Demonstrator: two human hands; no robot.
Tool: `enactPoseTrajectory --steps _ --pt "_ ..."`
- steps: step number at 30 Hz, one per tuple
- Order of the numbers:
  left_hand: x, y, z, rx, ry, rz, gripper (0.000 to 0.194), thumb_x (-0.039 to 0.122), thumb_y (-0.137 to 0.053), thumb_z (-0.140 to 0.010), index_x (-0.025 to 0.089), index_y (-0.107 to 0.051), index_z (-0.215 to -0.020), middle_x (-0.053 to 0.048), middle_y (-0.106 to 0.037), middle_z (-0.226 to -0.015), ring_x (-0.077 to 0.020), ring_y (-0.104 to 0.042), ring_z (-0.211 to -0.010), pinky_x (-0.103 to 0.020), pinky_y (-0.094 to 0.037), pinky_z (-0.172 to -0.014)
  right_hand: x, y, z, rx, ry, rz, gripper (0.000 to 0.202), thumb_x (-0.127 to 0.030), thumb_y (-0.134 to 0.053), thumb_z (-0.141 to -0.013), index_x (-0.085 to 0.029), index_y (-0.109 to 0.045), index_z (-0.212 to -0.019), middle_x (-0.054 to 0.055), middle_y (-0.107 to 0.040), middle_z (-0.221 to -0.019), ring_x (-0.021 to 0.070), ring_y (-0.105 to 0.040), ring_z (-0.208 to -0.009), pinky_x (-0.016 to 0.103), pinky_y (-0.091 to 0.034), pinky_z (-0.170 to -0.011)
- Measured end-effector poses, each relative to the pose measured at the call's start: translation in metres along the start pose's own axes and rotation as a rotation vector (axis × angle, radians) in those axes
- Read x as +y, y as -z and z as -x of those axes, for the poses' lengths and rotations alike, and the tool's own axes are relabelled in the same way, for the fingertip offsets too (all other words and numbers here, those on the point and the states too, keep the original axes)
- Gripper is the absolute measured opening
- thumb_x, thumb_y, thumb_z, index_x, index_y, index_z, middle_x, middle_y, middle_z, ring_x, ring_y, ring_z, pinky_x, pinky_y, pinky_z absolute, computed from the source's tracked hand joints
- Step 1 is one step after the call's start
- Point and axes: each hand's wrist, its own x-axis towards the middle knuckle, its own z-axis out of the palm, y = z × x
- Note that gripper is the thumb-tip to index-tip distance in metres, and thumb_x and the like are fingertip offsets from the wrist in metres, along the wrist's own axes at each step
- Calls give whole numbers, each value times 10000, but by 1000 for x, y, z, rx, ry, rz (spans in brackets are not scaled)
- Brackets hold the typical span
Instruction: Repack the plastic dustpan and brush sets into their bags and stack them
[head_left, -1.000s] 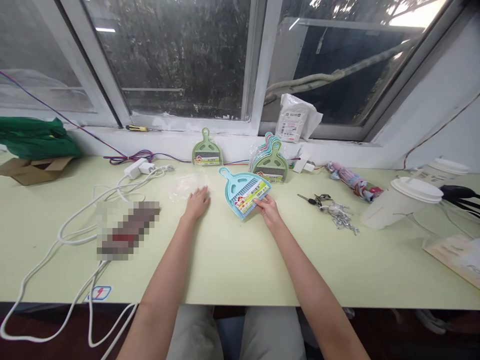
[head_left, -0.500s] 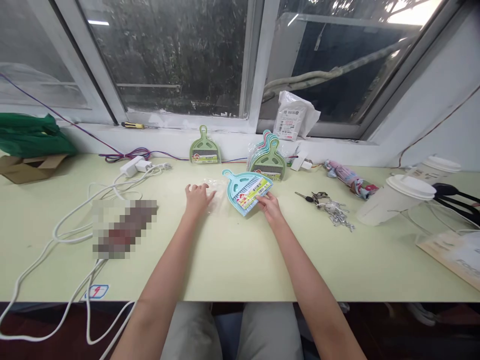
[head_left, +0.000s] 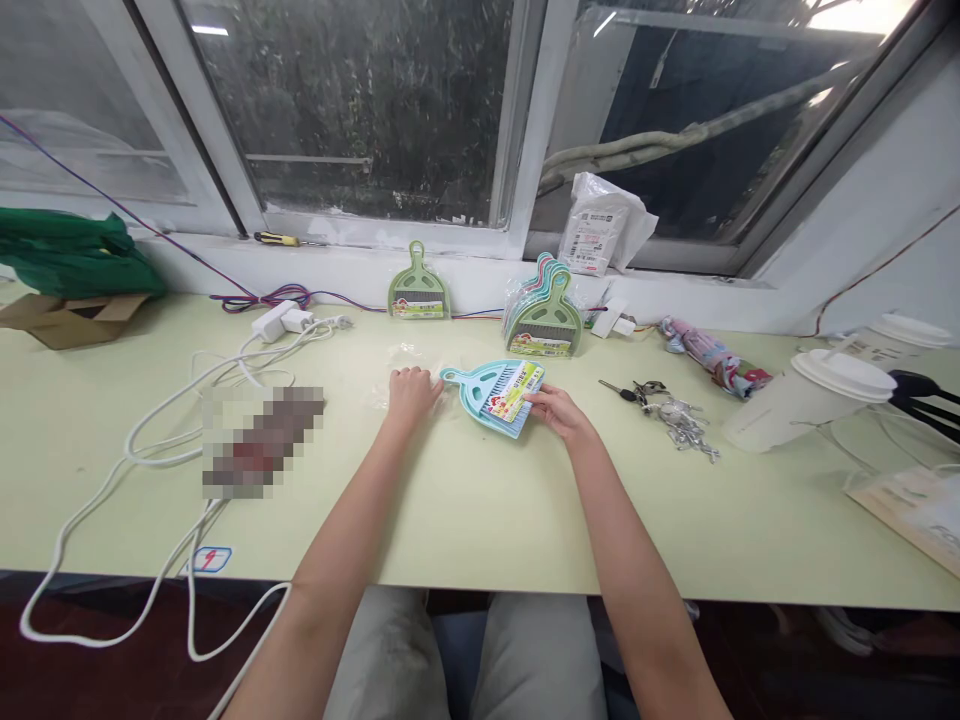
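A light blue dustpan with a brush and a printed label [head_left: 501, 396] lies tilted at the middle of the table, its handle toward the left. My right hand [head_left: 559, 411] grips its right edge by the label, thumb on top. Fingers curled, my left hand [head_left: 411, 393] is closed on a crumpled clear plastic bag [head_left: 405, 355], near the tip of the dustpan's handle. Behind them, a green dustpan set [head_left: 418, 285] leans on the wall, and a stack of bagged dustpans [head_left: 546, 318] stands to its right.
Keys [head_left: 667, 410], a folded umbrella [head_left: 712, 355] and white paper cups [head_left: 806, 398] are on the right. White cables [head_left: 142, 460], a blurred dark object [head_left: 262, 443] and a cardboard box [head_left: 71, 320] are on the left. A screwdriver [head_left: 277, 239] lies on the sill.
My left hand has gone from spread fingers to curled ones on the plastic bag. The blue dustpan has turned a little and sits lower, still in my right hand. The view has shifted slightly.
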Motion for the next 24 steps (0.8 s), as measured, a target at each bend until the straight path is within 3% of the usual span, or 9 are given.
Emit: enactPoseTrajectory --steps 2,5,10,15,24 --pt "6 -4 0 -57 6 -3 355 378 -462 -837 136 -722 -850 -232 -639 -929 -402 -533 -1040 -536 -330 -903 -2 3 0 28 -11 5 241 14 -667 -636 -144 -674 -819 52 -752 -851 169 -716 -757 258 -608 -685" --pt "9 -8 0 -79 15 -69 305 236 -423 -851 137 -711 -827 -219 -638 -905 -357 -558 -981 -470 -388 -834 -5 3 1 65 -10 19 236 19 -666 -637 -137 -677 -814 56 -752 -837 168 -716 -751 253 -606 -680" --pt "8 -3 1 -60 83 -59 314 138 -384 -859 111 -697 -871 -216 -622 -912 -333 -557 -945 -396 -428 -730 -6 -11 10 -10 5 67 266 -1 -683 -626 -141 -691 -852 55 -753 -870 183 -716 -783 277 -604 -699" --pt "15 2 4 47 27 24 359 146 -325 -904 143 -678 -970 -191 -618 -1002 -320 -529 -1022 -398 -435 -766 -1 -27 13 -85 16 86 323 -23 -706 -609 -155 -693 -903 51 -754 -873 196 -716 -787 318 -599 -750" --pt "26 0 7 145 -128 228 295 210 -392 -924 183 -681 -978 -141 -636 -1122 -279 -473 -1150 -418 -418 -930 30 -34 -3 62 56 -53 211 -33 -694 -645 -171 -675 -803 22 -750 -819 182 -711 -799 343 -596 -824"
